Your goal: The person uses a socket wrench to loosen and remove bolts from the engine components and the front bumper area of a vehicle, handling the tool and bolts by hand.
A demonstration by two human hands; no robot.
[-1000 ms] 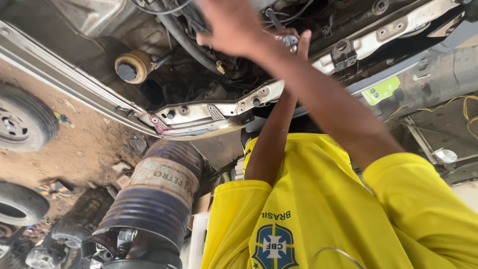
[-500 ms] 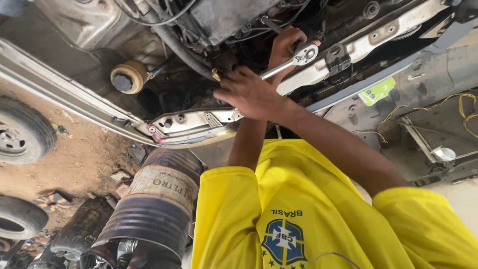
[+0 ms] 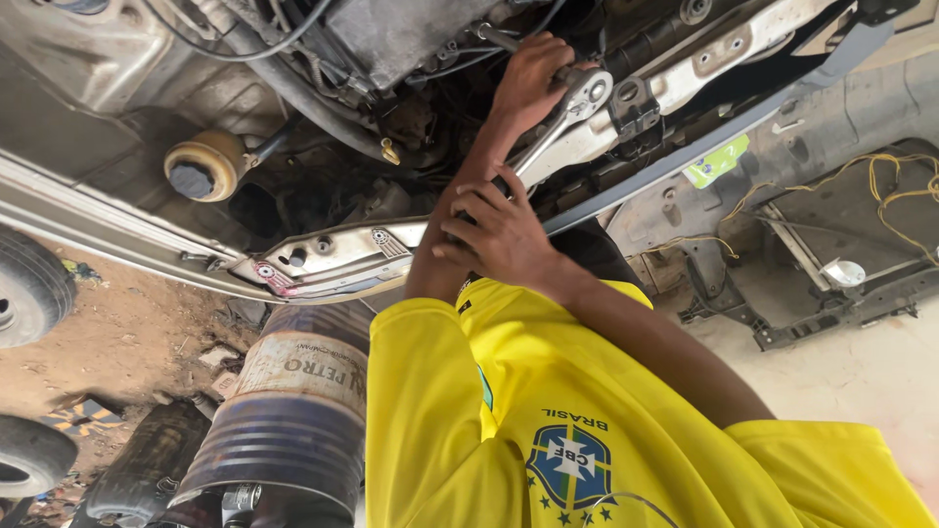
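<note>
Over the engine bay [image 3: 391, 147], you are working a ratchet [image 3: 553, 132] slanting away from you: your right hand [image 3: 499, 235] is clenching the handle's near end, your left hand [image 3: 528, 78] is cupping its far head.

Lighting and image quality: bright daylight, deep shade in the engine bay

Strong daylight falls evenly on the yellow shirt [image 3: 548, 411] and washes out the pale ground right of it. The engine bay [image 3: 391, 127] above the shirt lies in heavy shadow, detail lost in its recesses. The ratchet wrench [image 3: 558, 127] shows small glints. Focus is sharp centrally; straight edges bow toward the frame edges.
</note>
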